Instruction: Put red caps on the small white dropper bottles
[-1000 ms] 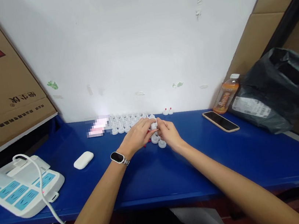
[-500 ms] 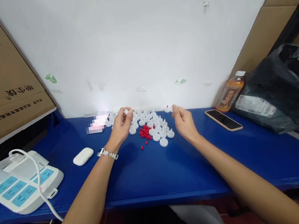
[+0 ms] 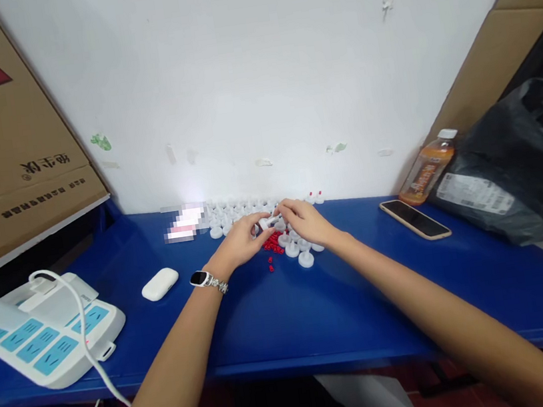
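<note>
My left hand [image 3: 242, 239] and my right hand [image 3: 305, 220] meet over a cluster of several small white plastic caps [image 3: 304, 259] near the wall on the blue table [image 3: 286, 309]. Between the fingertips of both hands is one small white cap [image 3: 267, 221]. A little heap of tiny red pieces [image 3: 272, 244] lies just under the hands, with a stray red piece in front of it. More white caps [image 3: 225, 216] lie behind my left hand. Two finished white caps with red tips [image 3: 315, 198] stand by the wall to the right. My left wrist carries a watch.
A white earbud case [image 3: 159, 284] and a white and blue power strip [image 3: 42, 333] with a cable lie at the left. A phone [image 3: 415, 218], an orange drink bottle [image 3: 427, 168] and a black plastic bag [image 3: 518, 162] are at the right. Cardboard leans on both sides.
Half a second ago my hands were apart, the left lifting a white cap, the right near the wall. They have come back together over the red pieces, both fingers on the cap.
</note>
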Motion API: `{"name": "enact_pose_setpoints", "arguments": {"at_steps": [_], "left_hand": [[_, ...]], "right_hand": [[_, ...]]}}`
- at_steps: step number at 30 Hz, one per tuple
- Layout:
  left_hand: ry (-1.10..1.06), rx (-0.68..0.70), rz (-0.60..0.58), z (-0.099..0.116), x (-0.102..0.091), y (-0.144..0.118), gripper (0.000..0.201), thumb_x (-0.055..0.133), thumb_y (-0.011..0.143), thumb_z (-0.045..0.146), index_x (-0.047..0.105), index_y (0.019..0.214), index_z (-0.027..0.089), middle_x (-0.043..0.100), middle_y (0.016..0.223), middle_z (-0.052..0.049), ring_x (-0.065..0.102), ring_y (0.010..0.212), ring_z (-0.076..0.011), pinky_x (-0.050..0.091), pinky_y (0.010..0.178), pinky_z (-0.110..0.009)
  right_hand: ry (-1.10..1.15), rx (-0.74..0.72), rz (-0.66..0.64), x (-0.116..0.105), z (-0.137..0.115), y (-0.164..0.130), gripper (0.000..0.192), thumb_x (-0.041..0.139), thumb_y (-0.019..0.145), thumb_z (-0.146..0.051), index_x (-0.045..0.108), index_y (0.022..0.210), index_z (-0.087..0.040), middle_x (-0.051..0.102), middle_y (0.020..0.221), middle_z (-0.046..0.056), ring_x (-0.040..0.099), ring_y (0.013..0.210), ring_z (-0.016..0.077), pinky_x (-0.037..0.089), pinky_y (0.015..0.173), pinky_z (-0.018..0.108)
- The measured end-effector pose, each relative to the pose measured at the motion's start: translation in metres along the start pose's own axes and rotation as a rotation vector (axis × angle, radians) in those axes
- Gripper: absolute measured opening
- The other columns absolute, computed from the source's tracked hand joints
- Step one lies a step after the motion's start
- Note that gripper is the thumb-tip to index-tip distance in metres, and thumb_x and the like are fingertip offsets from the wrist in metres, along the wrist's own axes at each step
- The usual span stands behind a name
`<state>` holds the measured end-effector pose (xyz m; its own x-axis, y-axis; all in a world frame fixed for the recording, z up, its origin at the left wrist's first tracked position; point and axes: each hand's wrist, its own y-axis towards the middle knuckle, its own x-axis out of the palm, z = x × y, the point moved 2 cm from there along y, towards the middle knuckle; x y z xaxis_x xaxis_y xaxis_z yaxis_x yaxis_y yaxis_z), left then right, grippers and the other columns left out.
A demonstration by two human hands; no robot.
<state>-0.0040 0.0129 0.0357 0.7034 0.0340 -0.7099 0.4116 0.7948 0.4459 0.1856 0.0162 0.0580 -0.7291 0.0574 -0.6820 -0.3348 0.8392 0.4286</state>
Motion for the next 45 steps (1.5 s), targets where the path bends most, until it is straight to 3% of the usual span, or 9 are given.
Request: {"name": "enact_pose_setpoints", "arguments": {"at_steps": [7, 12, 16, 20, 24, 27, 30, 37, 45], "left_hand": [[-0.079, -0.004, -0.105, 0.023, 0.000, -0.003, 0.045, 0.062, 0.087, 0.055, 0.073, 0.114, 0.022, 0.067, 0.073, -0.002, 0.055, 0.062, -0.0146, 0.042, 0.061, -0.027], [-0.159, 0.007, -0.107, 0.032, -0.010, -0.006, 0.043, 0.063, 0.085, 0.057, 0.074, 0.101, 0.018, 0.070, 0.079, -0.003, 0.059, 0.067, -0.0154, 0.044, 0.063, -0.027], [-0.225, -0.069, 0.018, 0.020, -0.017, -0.003, 0.052, 0.036, 0.099, 0.056, 0.066, 0.082, 0.017, 0.064, 0.069, -0.002, 0.057, 0.065, -0.0151, 0.043, 0.064, -0.028], [-0.134, -0.150, 0.054, 0.007, -0.014, -0.004, 0.044, 0.050, 0.093, 0.056, 0.054, 0.070, 0.019, 0.051, 0.057, 0.002, 0.046, 0.053, -0.0121, 0.034, 0.053, -0.026], [-0.198, -0.228, -0.126, 0.006, -0.013, -0.017, 0.035, 0.067, 0.083, 0.053, 0.058, 0.083, 0.019, 0.052, 0.056, 0.005, 0.045, 0.051, -0.0111, 0.031, 0.050, -0.024], [-0.267, -0.286, -0.259, 0.009, -0.016, -0.033, 0.043, 0.076, 0.074, 0.056, 0.059, 0.090, 0.019, 0.055, 0.057, 0.006, 0.047, 0.050, -0.0110, 0.032, 0.049, -0.023], [-0.241, -0.316, -0.320, 0.011, -0.017, -0.045, 0.051, 0.083, 0.064, 0.056, 0.059, 0.090, 0.019, 0.059, 0.062, 0.004, 0.052, 0.054, -0.0126, 0.037, 0.051, -0.024], [-0.184, -0.253, -0.311, 0.010, -0.006, -0.044, 0.037, 0.077, 0.074, 0.050, 0.061, 0.083, 0.018, 0.063, 0.069, 0.001, 0.058, 0.065, -0.0145, 0.045, 0.061, -0.026], [-0.078, -0.178, -0.213, 0.000, 0.003, -0.038, 0.022, 0.065, 0.086, 0.040, 0.062, 0.082, 0.018, 0.064, 0.072, 0.000, 0.056, 0.065, -0.0137, 0.043, 0.061, -0.026]], "right_hand": [[0.371, 0.061, 0.036, 0.005, 0.001, -0.022, 0.025, 0.063, 0.088, -0.043, 0.065, 0.087, -0.018, 0.068, 0.076, 0.002, 0.061, 0.069, 0.0146, 0.044, 0.064, 0.026], [0.445, 0.080, -0.031, -0.007, -0.005, -0.030, 0.026, 0.066, 0.085, -0.043, 0.064, 0.086, -0.017, 0.069, 0.077, 0.003, 0.060, 0.066, 0.0140, 0.045, 0.061, 0.026], [0.362, 0.073, -0.210, -0.015, -0.018, -0.046, 0.019, 0.063, 0.087, -0.036, 0.065, 0.083, -0.018, 0.066, 0.069, 0.001, 0.056, 0.059, 0.0126, 0.042, 0.057, 0.025], [0.090, -0.052, -0.328, -0.013, -0.023, -0.059, 0.011, 0.059, 0.087, -0.022, 0.067, 0.079, -0.020, 0.067, 0.073, 0.000, 0.058, 0.066, 0.0137, 0.042, 0.064, 0.026], [-0.117, -0.134, -0.258, -0.010, -0.019, -0.058, 0.012, 0.059, 0.083, -0.013, 0.068, 0.082, -0.021, 0.067, 0.074, 0.001, 0.059, 0.072, 0.0157, 0.039, 0.068, 0.027], [-0.160, -0.129, -0.221, -0.008, -0.016, -0.056, 0.012, 0.062, 0.083, -0.013, 0.067, 0.089, -0.021, 0.065, 0.070, 0.000, 0.058, 0.072, 0.0169, 0.038, 0.069, 0.027], [-0.155, -0.117, -0.205, -0.006, -0.015, -0.056, 0.011, 0.063, 0.084, -0.016, 0.067, 0.093, -0.021, 0.064, 0.070, 0.000, 0.057, 0.072, 0.0169, 0.037, 0.067, 0.027], [-0.094, -0.134, -0.131, 0.001, -0.018, -0.058, 0.003, 0.063, 0.087, -0.022, 0.065, 0.087, -0.021, 0.060, 0.069, -0.001, 0.055, 0.071, 0.0149, 0.037, 0.068, 0.026], [-0.026, -0.106, -0.081, 0.006, -0.016, -0.057, 0.012, 0.061, 0.089, -0.024, 0.066, 0.079, -0.019, 0.061, 0.068, -0.001, 0.055, 0.070, 0.0144, 0.038, 0.067, 0.026]]}}
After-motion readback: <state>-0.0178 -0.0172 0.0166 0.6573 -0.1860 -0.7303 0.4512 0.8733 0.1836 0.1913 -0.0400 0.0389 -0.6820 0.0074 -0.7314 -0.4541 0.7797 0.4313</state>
